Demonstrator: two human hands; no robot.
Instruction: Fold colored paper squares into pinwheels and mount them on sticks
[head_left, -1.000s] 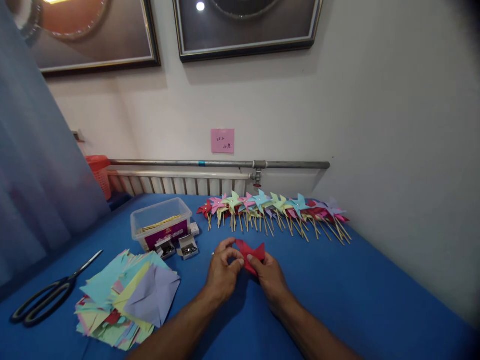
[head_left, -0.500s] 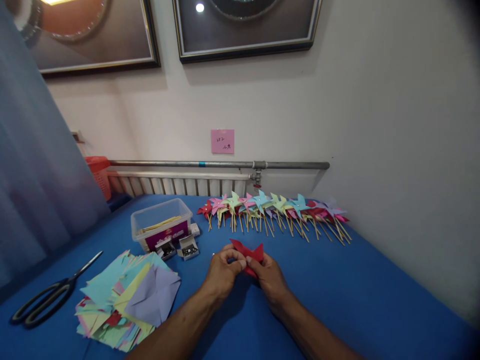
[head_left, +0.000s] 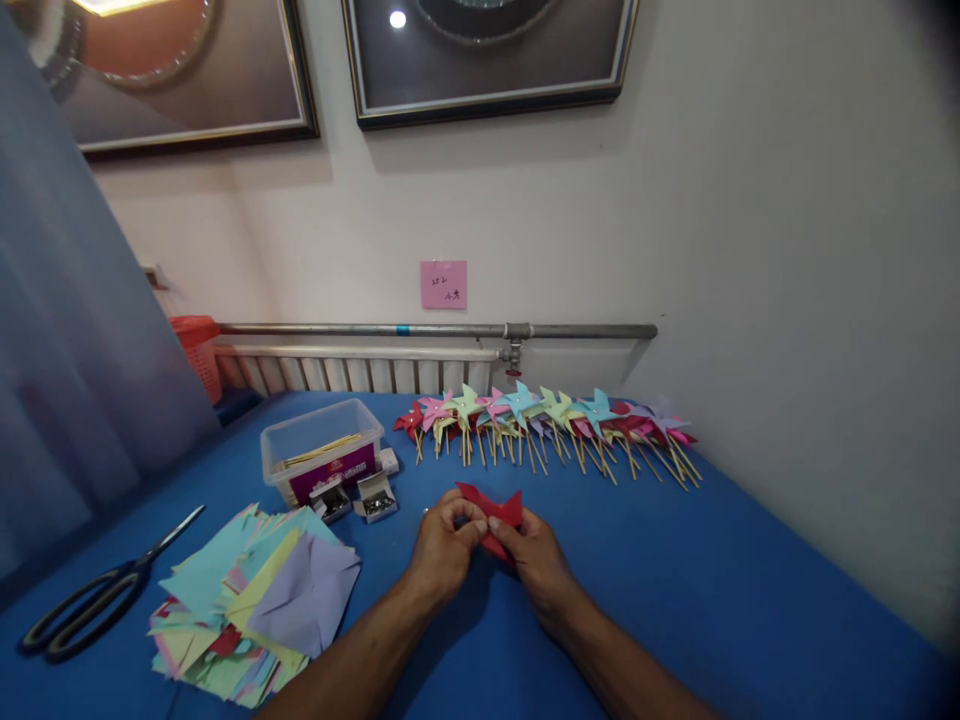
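I see the left hand [head_left: 441,545] and right hand [head_left: 541,562], fingertips [head_left: 505,533] pinching the red paper [head_left: 501,509] that lies between them.

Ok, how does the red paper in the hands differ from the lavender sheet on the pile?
The red paper is folded with raised points; the lavender sheet lies nearly flat. The red paper is held by the left hand and right hand; the lavender sheet rests on the paper pile. Both are paper.
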